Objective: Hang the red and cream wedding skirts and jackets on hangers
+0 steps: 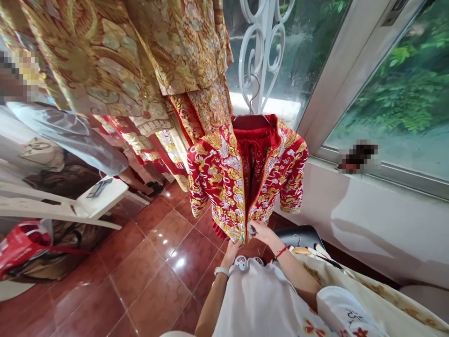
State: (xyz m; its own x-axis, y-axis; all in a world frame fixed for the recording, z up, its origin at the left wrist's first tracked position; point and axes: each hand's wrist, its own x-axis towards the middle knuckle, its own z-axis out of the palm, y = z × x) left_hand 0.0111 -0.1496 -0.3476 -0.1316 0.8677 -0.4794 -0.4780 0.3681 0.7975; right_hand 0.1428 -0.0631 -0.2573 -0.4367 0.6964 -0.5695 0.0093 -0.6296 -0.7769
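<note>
The red embroidered jacket [224, 187] hung on a red hanger [250, 121] at 12 o'clock, beside the window [396, 79]. The left hand [232, 253] and right hand [263, 235], both partly closed, touched its lower front edge; firmness of grip could not be told. Script [354, 318] on the white sleeve [340, 313] at 5 o'clock was illegible. Open tile floor [157, 290] lay at 7 o'clock, with a white chair [101, 199] at 9 o'clock.

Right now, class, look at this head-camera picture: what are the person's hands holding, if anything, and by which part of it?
The left hand and right hand appear to hold the red embroidered jacket by its lower front edges, near the hem.
</note>
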